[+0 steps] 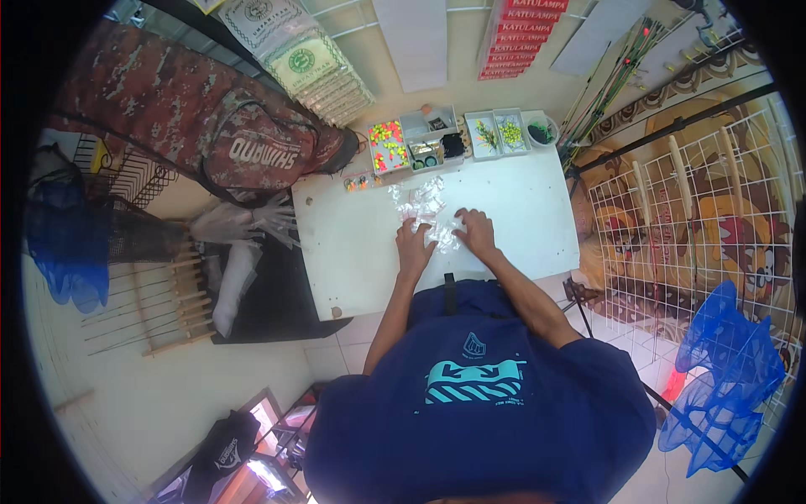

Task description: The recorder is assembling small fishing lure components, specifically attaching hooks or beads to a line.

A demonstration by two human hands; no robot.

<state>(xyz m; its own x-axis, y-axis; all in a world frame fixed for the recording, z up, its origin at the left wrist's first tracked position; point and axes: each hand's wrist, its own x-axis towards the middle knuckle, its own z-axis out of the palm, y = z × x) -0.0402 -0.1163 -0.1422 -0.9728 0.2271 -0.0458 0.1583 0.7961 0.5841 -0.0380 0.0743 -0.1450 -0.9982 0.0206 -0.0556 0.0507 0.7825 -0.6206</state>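
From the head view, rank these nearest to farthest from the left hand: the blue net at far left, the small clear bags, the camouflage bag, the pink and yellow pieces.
From the left hand:
1. Small clear bags: right at its fingers.
2. Pink and yellow pieces: boxed, table's back edge.
3. Camouflage bag: upper left.
4. Blue net: far left.

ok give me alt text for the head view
A left hand and a right hand are at small clear packets on a white table. Trays of small colourful pieces stand along its far side; blue nets hang at right.
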